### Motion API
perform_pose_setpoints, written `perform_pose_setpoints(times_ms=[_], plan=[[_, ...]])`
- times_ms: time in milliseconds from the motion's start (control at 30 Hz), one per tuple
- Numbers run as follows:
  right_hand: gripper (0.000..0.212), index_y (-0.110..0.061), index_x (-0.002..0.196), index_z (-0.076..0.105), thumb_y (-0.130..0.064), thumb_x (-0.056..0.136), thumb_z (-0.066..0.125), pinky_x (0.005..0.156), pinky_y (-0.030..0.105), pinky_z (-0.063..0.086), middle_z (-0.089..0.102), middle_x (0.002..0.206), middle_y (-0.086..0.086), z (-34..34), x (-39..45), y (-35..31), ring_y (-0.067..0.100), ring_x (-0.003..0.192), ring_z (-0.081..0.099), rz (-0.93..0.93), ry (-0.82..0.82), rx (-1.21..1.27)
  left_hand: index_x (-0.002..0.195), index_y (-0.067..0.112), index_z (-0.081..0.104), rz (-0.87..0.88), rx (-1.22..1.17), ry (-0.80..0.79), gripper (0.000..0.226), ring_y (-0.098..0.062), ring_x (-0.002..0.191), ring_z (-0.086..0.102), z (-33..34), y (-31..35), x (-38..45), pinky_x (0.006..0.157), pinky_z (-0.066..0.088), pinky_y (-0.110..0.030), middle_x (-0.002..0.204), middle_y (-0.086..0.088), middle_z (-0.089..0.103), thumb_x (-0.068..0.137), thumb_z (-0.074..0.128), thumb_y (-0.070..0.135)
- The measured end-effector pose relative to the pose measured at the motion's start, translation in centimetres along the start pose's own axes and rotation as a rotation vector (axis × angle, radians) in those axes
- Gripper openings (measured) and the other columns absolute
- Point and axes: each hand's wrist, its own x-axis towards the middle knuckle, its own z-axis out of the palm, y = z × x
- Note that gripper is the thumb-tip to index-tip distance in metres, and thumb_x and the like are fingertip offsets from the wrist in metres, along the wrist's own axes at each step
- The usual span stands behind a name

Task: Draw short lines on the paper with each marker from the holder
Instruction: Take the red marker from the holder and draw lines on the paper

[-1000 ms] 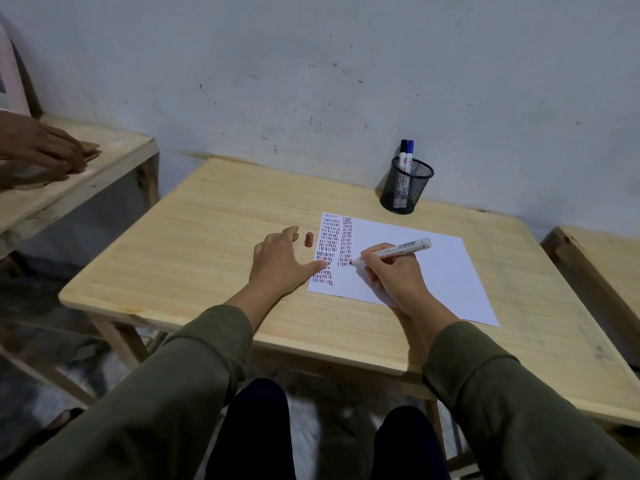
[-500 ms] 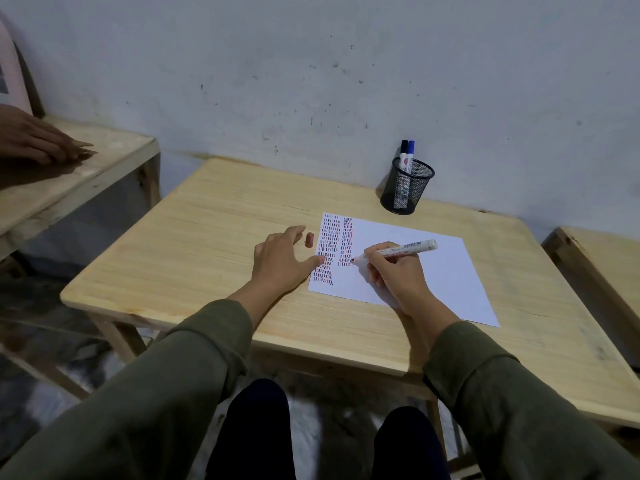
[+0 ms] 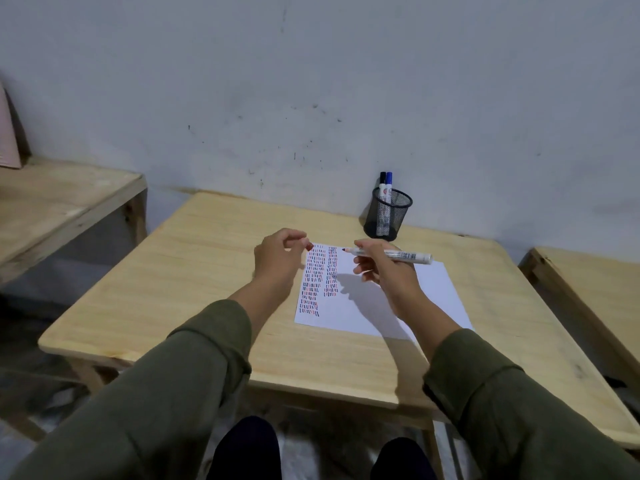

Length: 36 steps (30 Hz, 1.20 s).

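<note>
My right hand (image 3: 384, 271) holds an uncapped white marker (image 3: 405, 255) level above the paper, its tip pointing left. My left hand (image 3: 277, 261) is raised off the table and pinches the small red cap (image 3: 309, 245) between thumb and fingertips, a short gap left of the marker tip. The white paper (image 3: 433, 292) lies on the wooden table (image 3: 194, 278), with two columns of short red and dark lines down its left part. A black mesh holder (image 3: 388, 214) stands at the back by the wall with a black-capped and a blue-capped marker (image 3: 385, 188) in it.
A second wooden table (image 3: 59, 202) stands to the left and another (image 3: 588, 282) to the right, each separated by a gap. A grey wall rises right behind the holder. My knees show below the table's front edge.
My right hand lifted the marker off the paper and turned it level. My left hand left the table and picked up the red cap. The other person's hand at left is gone from view.
</note>
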Motion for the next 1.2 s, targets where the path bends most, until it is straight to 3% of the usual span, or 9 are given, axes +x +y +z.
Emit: perform_pose_setpoints(times_ms=[67, 133, 233, 367, 733, 833, 933, 1067, 1200], plan=[[0.016, -0.017, 0.088, 0.070, -0.016, 0.091, 0.054, 0.059, 0.024, 0.052, 0.065, 0.078, 0.009, 0.4, 0.3, -1.7, 0.017, 0.064, 0.062, -0.059, -0.015, 0.002, 0.098, 0.019, 0.070, -0.065, -0.141, -0.029, 0.015, -0.013, 0.089, 0.063, 0.4, 2.2, 0.0, 0.062, 0.056, -0.030, 0.088, 0.009, 0.070, 0.089, 0.059, 0.023], [0.016, -0.017, 0.088, 0.069, -0.015, 0.091, 0.054, 0.059, 0.023, 0.051, 0.065, 0.078, 0.009, 0.8, 0.4, -3.1, 0.016, 0.062, 0.062, -0.118, -0.043, 0.016, 0.098, 0.023, 0.068, -0.106, -0.223, -0.063, 0.015, -0.012, 0.097, 0.058, 0.7, 3.7, 0.2, 0.059, 0.049, -0.026, 0.096, 0.008, 0.070, 0.089, 0.059, 0.030], [0.016, -0.019, 0.087, 0.069, -0.015, 0.091, 0.054, 0.060, 0.024, 0.051, 0.066, 0.078, 0.008, 1.1, 0.6, -4.6, 0.015, 0.062, 0.063, -0.177, -0.073, 0.012, 0.093, 0.029, 0.065, -0.158, -0.303, -0.107, 0.010, -0.012, 0.101, 0.059, 1.3, 5.0, 0.3, 0.064, 0.039, -0.025, 0.104, 0.007, 0.071, 0.087, 0.060, 0.035], [0.017, -0.018, 0.088, 0.069, -0.013, 0.091, 0.053, 0.061, 0.024, 0.052, 0.065, 0.078, 0.007, 1.1, 0.6, -5.7, 0.014, 0.062, 0.063, -0.213, -0.084, -0.005, 0.087, 0.026, 0.064, -0.178, -0.354, -0.136, 0.006, -0.011, 0.095, 0.059, 1.9, 6.1, 0.0, 0.072, 0.038, -0.025, 0.104, 0.003, 0.069, 0.088, 0.060, 0.030], [0.015, -0.016, 0.089, 0.070, -0.016, 0.090, 0.056, 0.061, 0.025, 0.051, 0.068, 0.074, 0.003, 0.2, 0.5, -6.2, 0.014, 0.063, 0.063, -0.234, -0.078, -0.058, 0.097, 0.019, 0.064, -0.166, -0.357, -0.200, 0.016, -0.010, 0.091, 0.059, 2.6, 7.7, -1.1, 0.068, 0.038, -0.023, 0.093, 0.005, 0.069, 0.087, 0.062, 0.031], [0.016, -0.018, 0.087, 0.070, -0.015, 0.091, 0.055, 0.062, 0.025, 0.052, 0.068, 0.074, 0.001, 0.0, 0.4, -6.3, 0.015, 0.064, 0.063, -0.243, -0.094, -0.064, 0.094, 0.018, 0.064, -0.156, -0.332, -0.220, 0.015, -0.010, 0.090, 0.059, 2.8, 8.0, -1.4, 0.065, 0.037, -0.019, 0.098, 0.002, 0.069, 0.086, 0.063, 0.032], [0.016, -0.017, 0.087, 0.070, -0.015, 0.091, 0.055, 0.062, 0.025, 0.052, 0.068, 0.072, -0.002, -0.1, 0.3, -6.5, 0.014, 0.066, 0.063, -0.259, -0.101, -0.099, 0.082, 0.020, 0.061, -0.183, -0.357, -0.254, 0.012, -0.003, 0.081, 0.059, 3.0, 8.4, -1.7, 0.063, 0.037, -0.016, 0.090, 0.003, 0.068, 0.089, 0.061, 0.030], [0.017, -0.014, 0.090, 0.071, -0.016, 0.090, 0.055, 0.065, 0.029, 0.052, 0.067, 0.075, 0.001, -0.4, 0.3, -6.3, 0.017, 0.070, 0.064, -0.288, -0.110, -0.165, 0.073, 0.024, 0.056, -0.255, -0.354, -0.275, 0.023, -0.005, 0.083, 0.058, 3.2, 8.6, -1.8, 0.068, 0.036, -0.025, 0.076, 0.011, 0.066, 0.085, 0.062, 0.042], [0.018, -0.011, 0.090, 0.072, -0.013, 0.089, 0.054, 0.066, 0.029, 0.052, 0.066, 0.077, 0.007, -0.3, 0.4, -6.2, 0.019, 0.070, 0.063, -0.274, -0.116, -0.114, 0.075, 0.024, 0.058, -0.336, -0.448, -0.319, 0.017, -0.001, 0.079, 0.057, 3.5, 8.7, -1.8, 0.064, 0.034, -0.022, 0.074, 0.012, 0.065, 0.084, 0.065, 0.036]])
